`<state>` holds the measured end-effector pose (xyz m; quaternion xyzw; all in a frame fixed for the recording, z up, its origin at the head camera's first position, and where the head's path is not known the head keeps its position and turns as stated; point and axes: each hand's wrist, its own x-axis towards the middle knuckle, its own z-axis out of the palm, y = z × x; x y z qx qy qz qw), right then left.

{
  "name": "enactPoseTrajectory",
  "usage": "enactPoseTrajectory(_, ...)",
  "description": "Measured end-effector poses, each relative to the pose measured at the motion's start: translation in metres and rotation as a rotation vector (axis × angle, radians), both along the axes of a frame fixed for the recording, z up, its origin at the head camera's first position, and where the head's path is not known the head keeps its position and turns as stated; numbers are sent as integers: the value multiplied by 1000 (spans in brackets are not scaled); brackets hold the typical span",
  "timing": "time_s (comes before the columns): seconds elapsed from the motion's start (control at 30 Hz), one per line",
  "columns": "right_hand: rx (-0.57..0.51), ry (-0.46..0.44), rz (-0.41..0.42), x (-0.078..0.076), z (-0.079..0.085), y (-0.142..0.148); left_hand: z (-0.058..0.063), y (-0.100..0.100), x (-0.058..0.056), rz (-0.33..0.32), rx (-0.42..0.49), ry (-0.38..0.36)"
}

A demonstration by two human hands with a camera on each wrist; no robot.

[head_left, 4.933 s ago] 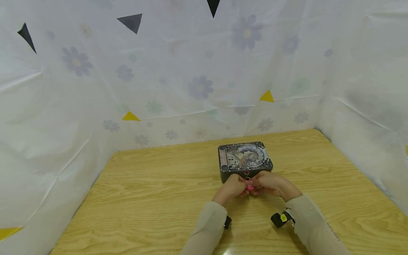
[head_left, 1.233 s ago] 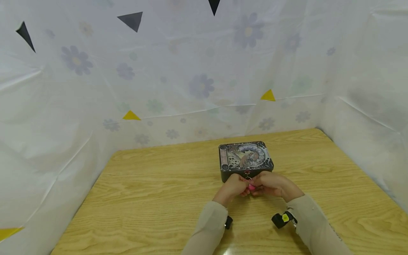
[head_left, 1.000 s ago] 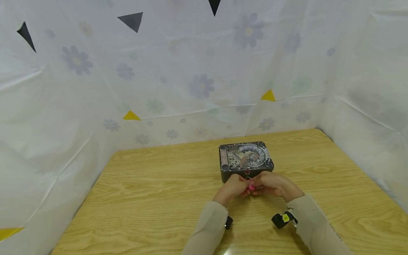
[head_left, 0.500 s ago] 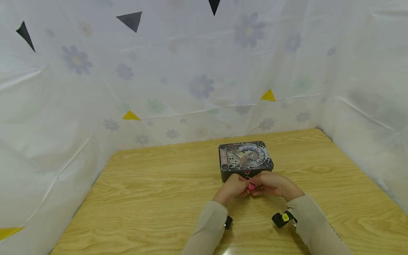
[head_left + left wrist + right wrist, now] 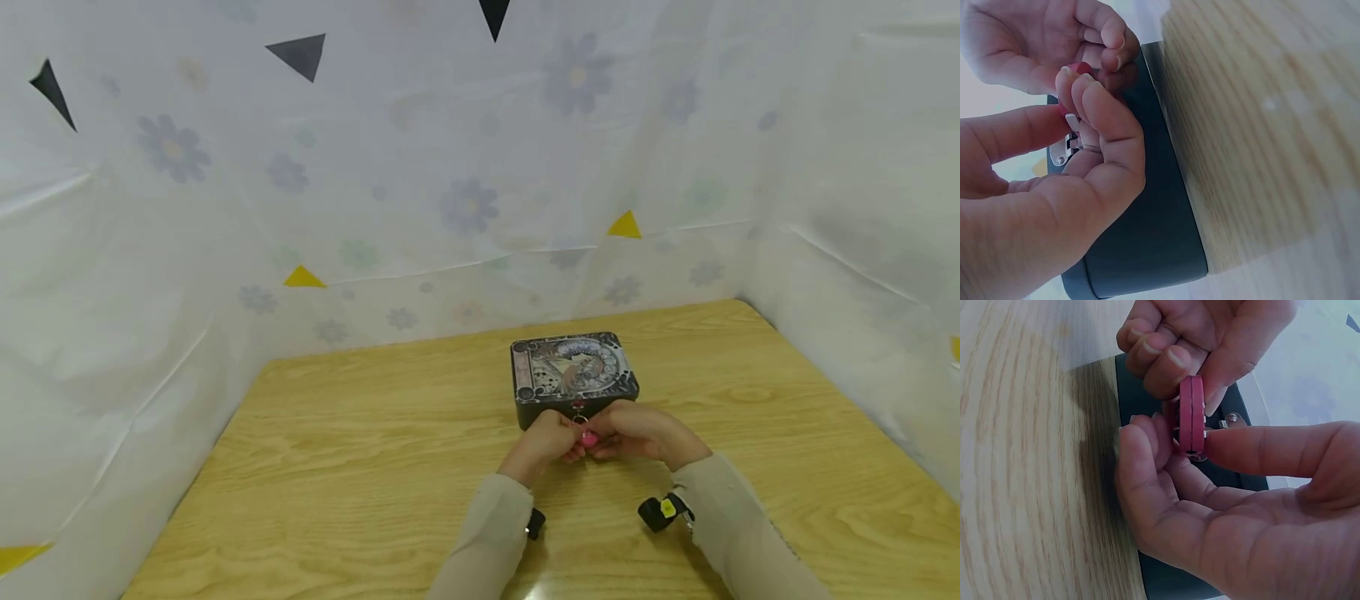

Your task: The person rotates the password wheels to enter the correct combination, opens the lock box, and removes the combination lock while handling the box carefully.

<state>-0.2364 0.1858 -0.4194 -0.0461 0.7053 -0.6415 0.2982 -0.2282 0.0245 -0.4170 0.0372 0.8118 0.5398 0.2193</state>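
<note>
A dark tin box (image 5: 573, 367) with a printed lid lies closed on the table. From the metal clasp (image 5: 1063, 150) on its front hangs a small pink padlock (image 5: 1192, 415), its shackle showing as a silver ring in the head view. My left hand (image 5: 550, 437) pinches the padlock from the left, thumb against its face. My right hand (image 5: 637, 429) pinches it from the other side with thumb and curled fingers. Small metallic bits show along the padlock's edge in the right wrist view. Fingers hide much of its body.
The wood-grain table (image 5: 360, 450) spreads out to the left and right of the box. A white flower-patterned sheet (image 5: 420, 167) hangs behind it and at both sides. A black wrist camera (image 5: 660, 512) sits under the right forearm.
Both hands stay at the padlock, with only small finger shifts around it. The box has not moved on the table. The head view has swung slightly.
</note>
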Motion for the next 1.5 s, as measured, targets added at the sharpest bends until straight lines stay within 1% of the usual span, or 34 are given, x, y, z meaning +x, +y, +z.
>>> enactPoseTrajectory(0.17,22,5,-1,1,2,1,-1,-2,-1,-15,-3,10)
enactPoseTrajectory(0.4,16,4,2,2,5,3,-1,-2,-1,-26,3,19)
enactPoseTrajectory(0.8,-8,19,9,5,8,4,-2,-3,0,-16,-8,29)
enactPoseTrajectory(1.07,-18,35,17,3,6,3,-1,-2,1,-17,-9,34)
enactPoseTrajectory(1.33,-18,43,20,3,6,4,1,-1,1,-7,-15,22)
enactPoseTrajectory(1.5,-11,29,8,2,5,4,1,-2,1,4,4,12)
